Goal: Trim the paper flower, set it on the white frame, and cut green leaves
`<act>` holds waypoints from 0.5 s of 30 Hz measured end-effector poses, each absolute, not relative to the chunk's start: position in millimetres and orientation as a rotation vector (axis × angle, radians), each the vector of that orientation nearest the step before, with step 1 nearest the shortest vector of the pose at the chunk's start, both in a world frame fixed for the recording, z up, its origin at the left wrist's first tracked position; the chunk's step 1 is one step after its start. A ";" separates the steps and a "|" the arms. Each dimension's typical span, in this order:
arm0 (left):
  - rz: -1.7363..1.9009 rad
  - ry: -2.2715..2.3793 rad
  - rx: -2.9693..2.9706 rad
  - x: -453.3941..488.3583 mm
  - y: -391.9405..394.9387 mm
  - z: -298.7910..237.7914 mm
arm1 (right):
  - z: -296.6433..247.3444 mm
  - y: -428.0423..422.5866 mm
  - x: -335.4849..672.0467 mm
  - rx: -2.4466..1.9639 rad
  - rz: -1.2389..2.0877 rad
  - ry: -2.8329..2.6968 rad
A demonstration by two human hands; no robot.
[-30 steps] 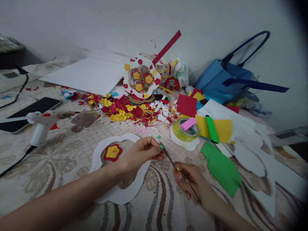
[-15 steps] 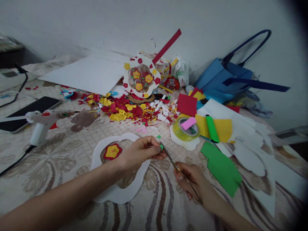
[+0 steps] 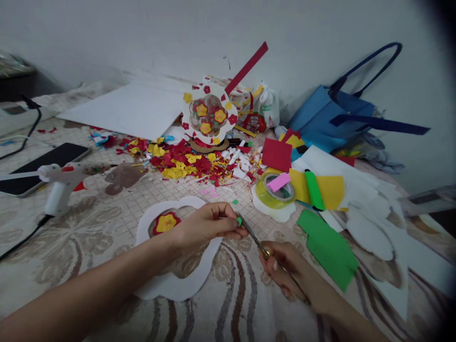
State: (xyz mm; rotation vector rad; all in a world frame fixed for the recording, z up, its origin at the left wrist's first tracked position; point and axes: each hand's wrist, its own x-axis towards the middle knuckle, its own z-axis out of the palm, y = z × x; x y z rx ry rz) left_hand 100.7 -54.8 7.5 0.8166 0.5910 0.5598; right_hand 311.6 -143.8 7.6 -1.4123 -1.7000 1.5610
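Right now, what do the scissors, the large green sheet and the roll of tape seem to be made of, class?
Scissors: probably metal; slim, grey and slightly shiny, with a gold-toned spot.
Large green sheet: thin foam or card, I cannot tell which; matte and evenly coloured.
Roll of tape: likely plastic film; yellowish, smooth, glossy and translucent-looking.

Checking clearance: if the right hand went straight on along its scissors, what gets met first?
Likely the small green piece pinched by the left hand: the scissors in the right hand point toward it. Depth is unclear; the blades may be touching it.
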 end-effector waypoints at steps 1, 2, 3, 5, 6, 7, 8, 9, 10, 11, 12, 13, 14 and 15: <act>0.554 0.591 0.817 100.6 -54.5 7.5 | 7.7 -143.2 311.8 -1.420 1.555 -1.714; 0.551 0.591 0.818 100.5 -54.3 7.6 | 8.0 -142.7 311.9 -1.432 1.549 -1.726; 0.551 0.591 0.819 100.4 -54.0 7.6 | 8.6 -142.4 311.9 -1.449 1.548 -1.735; 0.551 0.590 0.818 100.3 -53.6 7.6 | 10.3 -142.0 311.7 -1.485 1.543 -1.746; 0.550 0.589 0.817 100.3 -53.6 7.7 | 11.3 -142.0 311.5 -1.493 1.534 -1.752; 0.546 0.589 0.815 100.2 -53.6 7.7 | 12.4 -141.9 311.3 -1.498 1.524 -1.759; 0.541 0.589 0.812 100.2 -53.6 7.8 | 13.5 -141.8 311.0 -1.501 1.511 -1.768; 0.538 0.589 0.809 100.1 -53.6 7.9 | 14.5 -141.6 310.7 -1.503 1.502 -1.776; 0.536 0.589 0.809 100.1 -53.7 8.0 | 15.5 -141.5 310.4 -1.501 1.496 -1.781; 0.536 0.589 0.809 100.0 -53.7 8.1 | 16.4 -141.4 310.1 -1.498 1.495 -1.783; 0.537 0.591 0.810 100.0 -53.7 8.2 | 17.2 -141.3 309.8 -1.498 1.495 -1.784; 0.537 0.593 0.812 99.9 -53.7 8.3 | 17.9 -141.3 309.5 -1.502 1.493 -1.786; 0.537 0.595 0.815 99.9 -53.7 8.3 | 18.5 -141.4 309.1 -1.503 1.488 -1.790; 0.536 0.596 0.818 99.9 -53.7 8.4 | 19.1 -141.4 308.7 -1.504 1.484 -1.796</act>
